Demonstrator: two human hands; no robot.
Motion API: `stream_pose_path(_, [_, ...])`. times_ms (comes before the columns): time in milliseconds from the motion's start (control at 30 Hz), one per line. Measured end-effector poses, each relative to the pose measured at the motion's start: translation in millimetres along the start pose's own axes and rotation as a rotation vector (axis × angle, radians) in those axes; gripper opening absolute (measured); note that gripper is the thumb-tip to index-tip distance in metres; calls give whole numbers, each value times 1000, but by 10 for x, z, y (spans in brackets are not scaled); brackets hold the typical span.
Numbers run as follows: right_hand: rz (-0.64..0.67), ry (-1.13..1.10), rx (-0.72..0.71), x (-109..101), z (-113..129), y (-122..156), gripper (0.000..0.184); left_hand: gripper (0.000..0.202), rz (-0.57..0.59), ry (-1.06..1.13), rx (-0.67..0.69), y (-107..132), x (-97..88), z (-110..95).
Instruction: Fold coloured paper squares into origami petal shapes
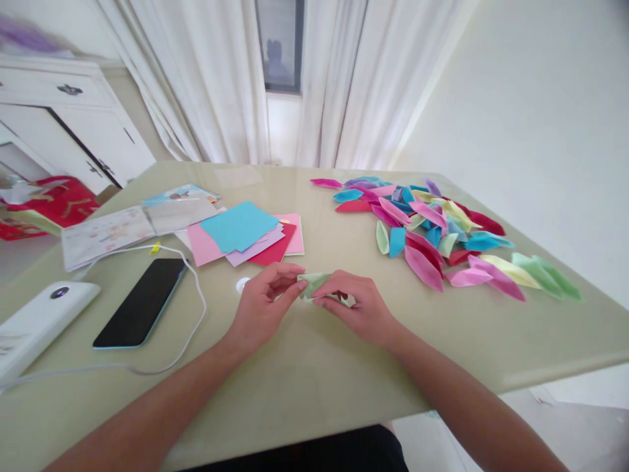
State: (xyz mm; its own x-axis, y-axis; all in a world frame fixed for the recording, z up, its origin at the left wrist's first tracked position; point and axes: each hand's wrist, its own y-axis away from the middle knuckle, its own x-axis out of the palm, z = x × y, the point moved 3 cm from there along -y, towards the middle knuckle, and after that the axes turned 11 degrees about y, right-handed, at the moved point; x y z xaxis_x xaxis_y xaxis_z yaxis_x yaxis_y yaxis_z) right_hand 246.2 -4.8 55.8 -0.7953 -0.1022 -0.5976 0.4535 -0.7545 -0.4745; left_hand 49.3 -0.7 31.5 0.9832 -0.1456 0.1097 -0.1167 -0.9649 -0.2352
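Between my two hands, just above the near middle of the table, is a small piece of pale green folded paper point(314, 283). My left hand point(269, 298) pinches its left end between thumb and fingers. On the other side, my right hand point(361, 303) has its thumb and fingers closed on the right part, covering much of it. Beyond my left hand lies a stack of coloured paper squares point(240, 226), blue on top, with pink, lilac and red sheets sticking out. A heap of folded paper pieces point(425, 223) in many colours spreads over the right side.
At the left lie a black phone point(142, 301), a white power bank point(44, 324) and a looping white cable point(204, 308). Printed sheets and a clear packet point(177, 213) rest behind them. A small white round thing point(242, 284) sits beside my left hand. Curtains point(206, 78) hang behind the table.
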Motion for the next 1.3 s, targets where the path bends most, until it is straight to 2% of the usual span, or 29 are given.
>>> stream_pose_path(100, [-83, -55, 129, -31, -41, -16, 0, 21, -25, 25, -32, -3, -6, 4])
stream_pose_path(167, [-121, -98, 195, -37, -57, -16, 3, 25, -39, 45, -76, 8, -6, 16])
stream_pose_path(333, [-125, -139, 254, -18, -68, 4, 6, 26, -15, 24, -159, 48, 13, 48])
stream_pose_path(433, [-134, -59, 207, -25, -51, 20, 5, 21, 5, 3, -131, 59, 19, 45])
stream_pose_path(633, [-224, 150, -36, -54, 48, 69, 6, 15, 37, -158, 21, 90, 7, -41])
stream_pose_path(800, [-297, 229, -48, -63, 100, 78, 10, 19, 109, -262, 132, 120, 44, -109])
stream_pose_path(967, [-292, 223, -48, -66, 117, 65, 11, 21, 158, -362, 280, 153, 71, -167])
stream_pose_path(1067, [-300, 228, -48, -72, 122, 65, 11, 23, 184, -347, 250, 152, 73, -160])
stream_pose_path(1300, [-292, 252, -33, -74, 128, 73, 11, 23, 172, -210, 71, 137, 53, -102])
